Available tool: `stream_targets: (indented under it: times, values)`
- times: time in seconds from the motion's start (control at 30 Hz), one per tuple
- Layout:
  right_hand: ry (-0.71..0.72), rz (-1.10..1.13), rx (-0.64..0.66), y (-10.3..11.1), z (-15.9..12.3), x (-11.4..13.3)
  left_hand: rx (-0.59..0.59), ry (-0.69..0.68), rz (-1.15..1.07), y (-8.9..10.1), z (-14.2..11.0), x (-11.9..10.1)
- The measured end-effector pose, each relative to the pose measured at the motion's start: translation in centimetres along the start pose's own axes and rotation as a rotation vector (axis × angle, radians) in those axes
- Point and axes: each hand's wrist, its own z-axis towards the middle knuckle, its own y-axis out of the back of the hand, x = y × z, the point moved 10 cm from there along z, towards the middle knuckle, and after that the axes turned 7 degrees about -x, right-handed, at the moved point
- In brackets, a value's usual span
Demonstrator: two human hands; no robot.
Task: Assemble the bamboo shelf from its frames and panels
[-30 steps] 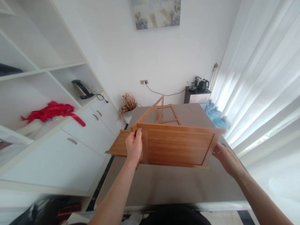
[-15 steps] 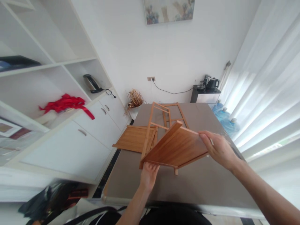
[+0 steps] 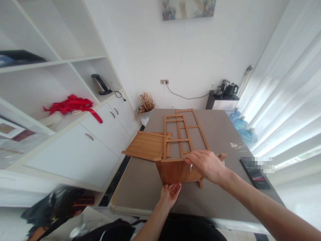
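A brown wooden panel stands tilted at the near part of the table, joined or set against a slatted wooden frame that stretches away behind it. Below the panel's lower edge is my left hand, palm up, fingers stretched and touching that edge. My right hand is closed at the panel's upper right side, with a small silver metal rod poking out below its fingers. The rod's exact kind cannot be made out. Part of the panel's right side is hidden behind the right hand.
Another wooden frame and a flat wooden panel lie on the grey table. At the right edge is a dark phone-like slab. White cabinets line the left; water bottles stand by the curtain.
The panel has swung from a raised slant to a more upright position, and the frame now lies lower. My right hand has moved left along it; my left hand has opened beneath.
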Motion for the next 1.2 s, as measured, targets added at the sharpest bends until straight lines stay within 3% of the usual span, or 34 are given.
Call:
stream_targets:
  times: [0.17,0.33,0.37,0.43,0.47,0.53,0.6,0.7,0.77,0.83,0.9,1.0,1.1,1.2]
  values:
    - [-0.008,0.003,-0.007,-0.7,0.0,0.2,-0.011,-0.033,0.317,2.1,-2.3,-2.1]
    - [-0.041,0.01,0.019,-1.0,0.3,0.2,-0.079,-0.337,0.572,4.0,-5.6,-8.7]
    - [-0.055,0.014,0.025,-1.0,0.3,0.2,-0.092,-0.453,0.606,3.7,-6.6,-10.5]
    - [-0.093,0.032,0.047,-1.2,0.5,0.1,-0.094,-0.852,0.726,1.7,-10.0,-14.7]
    - [-0.116,0.046,0.065,-1.4,0.6,0.0,-0.061,-0.967,0.738,0.5,-11.6,-15.8]
    - [-0.168,0.084,0.108,-1.4,0.8,-0.4,0.07,-1.039,0.718,-1.8,-13.7,-16.5]
    - [-0.241,0.135,0.123,-0.5,1.0,-1.3,0.204,-1.023,0.718,-4.0,-15.0,-16.2]
    - [-0.412,0.229,0.048,2.9,0.7,-5.3,0.253,-0.974,0.781,-5.7,-15.5,-15.1]
    - [-0.541,0.273,-0.024,5.2,-0.4,-9.9,0.194,-0.958,0.752,-5.5,-15.2,-14.6]
    - [-0.656,0.269,-0.054,5.9,-2.4,-15.5,0.138,-0.939,0.678,-5.0,-14.8,-14.1]
    - [-0.745,0.216,0.022,4.0,-4.8,-21.3,0.106,-0.927,0.594,-4.8,-14.5,-13.6]
    - [-0.884,0.16,0.256,-2.9,-9.2,-28.7,0.045,-0.927,0.477,-4.9,-14.6,-13.1]
    - [-0.957,0.114,0.394,-10.0,-12.6,-33.2,-0.049,-0.902,0.42,-5.4,-14.8,-12.9]
    - [-1.023,0.084,0.513,-15.9,-15.2,-35.6,-0.13,-0.904,0.384,-6.1,-15.4,-13.0]
